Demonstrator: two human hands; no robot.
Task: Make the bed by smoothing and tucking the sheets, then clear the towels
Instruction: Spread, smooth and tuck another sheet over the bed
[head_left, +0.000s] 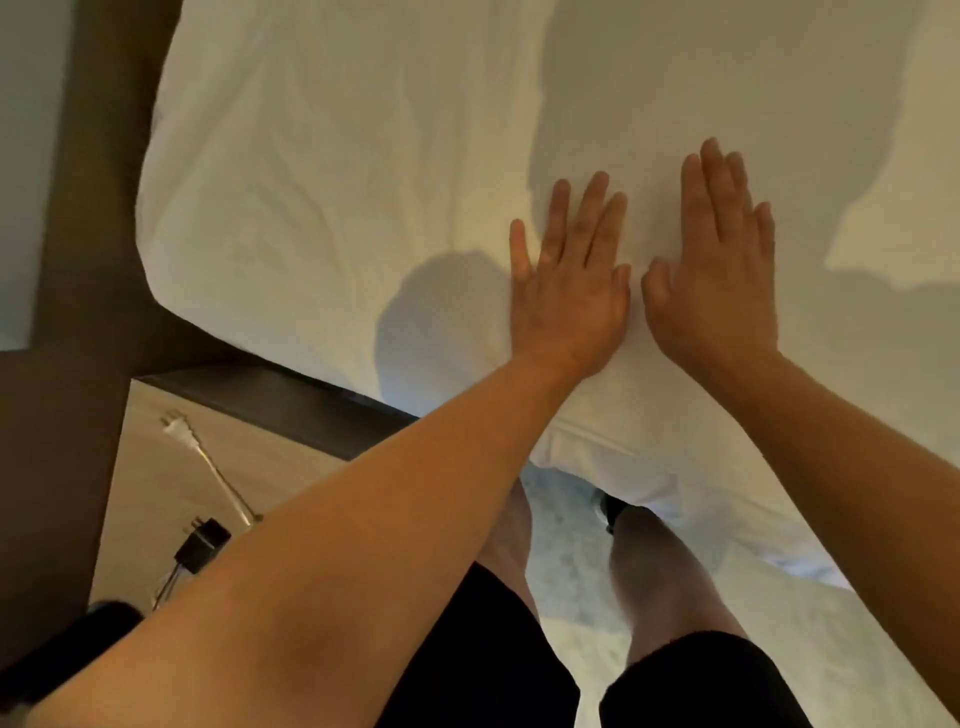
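While I look down from the head camera, the nearest things are the person's bare legs (654, 582) standing on a pale floor (571, 587), right up against the side of the bed (291, 400), and I judge that stance is chosen so both arms can reach flat across the mattress without leaning. Just beyond the knees the sheet's edge (675, 483) hangs loose and bunched over the side, so I'd say the tucking is not yet done here. To the left, on a light desk (156, 467) beside the bed, lie a white plug with its cable (179, 423) and a black adapter (200, 543), well apart from the work. Farther out, the left hand (569, 291) lies palm down on the white sheet (337, 182), fingers straight and slightly spread, holding nothing, only pressing the cloth. Just beside it, thumbs nearly touching, the right hand (714, 280) rests the same way, fingers straight and closer together, gripping nothing. I read the paired flat palms as a smoothing stroke about to push outward. Beyond the fingertips the sheet looks fairly even, while soft creases remain toward the far left corner. I can see no towels from here.
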